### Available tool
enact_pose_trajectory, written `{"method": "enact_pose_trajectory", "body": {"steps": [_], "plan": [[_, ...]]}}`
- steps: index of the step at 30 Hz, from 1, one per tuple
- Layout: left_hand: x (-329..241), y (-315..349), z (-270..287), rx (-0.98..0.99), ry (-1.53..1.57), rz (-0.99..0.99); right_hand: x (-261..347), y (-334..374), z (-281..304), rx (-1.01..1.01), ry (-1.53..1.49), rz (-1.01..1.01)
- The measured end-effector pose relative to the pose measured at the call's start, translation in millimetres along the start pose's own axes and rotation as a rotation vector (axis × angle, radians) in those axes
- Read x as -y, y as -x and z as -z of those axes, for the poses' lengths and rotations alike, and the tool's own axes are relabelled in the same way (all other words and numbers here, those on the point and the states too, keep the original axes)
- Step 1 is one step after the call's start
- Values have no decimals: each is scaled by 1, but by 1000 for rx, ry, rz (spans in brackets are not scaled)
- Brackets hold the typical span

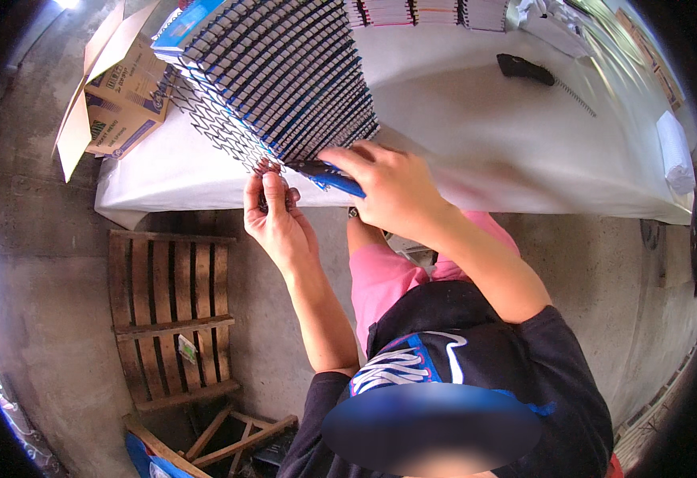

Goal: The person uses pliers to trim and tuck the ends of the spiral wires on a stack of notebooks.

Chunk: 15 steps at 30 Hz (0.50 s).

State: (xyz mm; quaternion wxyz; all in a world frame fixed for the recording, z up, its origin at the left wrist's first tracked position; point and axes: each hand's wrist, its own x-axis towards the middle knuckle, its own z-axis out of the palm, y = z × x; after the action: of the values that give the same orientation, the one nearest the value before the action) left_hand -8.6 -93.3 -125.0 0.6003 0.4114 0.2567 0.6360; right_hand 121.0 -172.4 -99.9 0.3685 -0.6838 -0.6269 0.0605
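Observation:
A tall stack of spiral-bound notebooks (pixel 284 76) stands at the table's near edge, coil spines facing me. Loose ends of black wire coil (pixel 213 119) stick out from its left side. At the stack's lower corner, my right hand (pixel 400 187) is closed around blue-handled pliers (pixel 336 177), whose dark jaws reach the coil ends. Just left of the jaws, my left hand (pixel 280 227) is closed, thumb against fingers, on a small dark bunch that looks like pieces of wire coil (pixel 268 199). The fingers partly hide this bunch.
The stack rests on a white-covered table (pixel 444 103). An open cardboard box (pixel 129 99) stands at the left. More bound books (pixel 424 12) line the far side. A black object with a loose coil (pixel 528 69) lies to the right. Wooden pallet (pixel 173 319) below left.

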Motion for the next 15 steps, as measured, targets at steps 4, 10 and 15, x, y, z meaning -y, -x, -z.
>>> {"method": "enact_pose_trajectory", "body": {"steps": [4, 10, 15], "plan": [[0, 2, 0, 15, -2, 6, 0, 3, 9, -215, 145, 120], [-1, 2, 1, 33, -4, -11, 7, -5, 8, -217, 184, 125], [0, 3, 0, 40, 5, -10, 7, -8, 5, -184, 126, 126]]}}
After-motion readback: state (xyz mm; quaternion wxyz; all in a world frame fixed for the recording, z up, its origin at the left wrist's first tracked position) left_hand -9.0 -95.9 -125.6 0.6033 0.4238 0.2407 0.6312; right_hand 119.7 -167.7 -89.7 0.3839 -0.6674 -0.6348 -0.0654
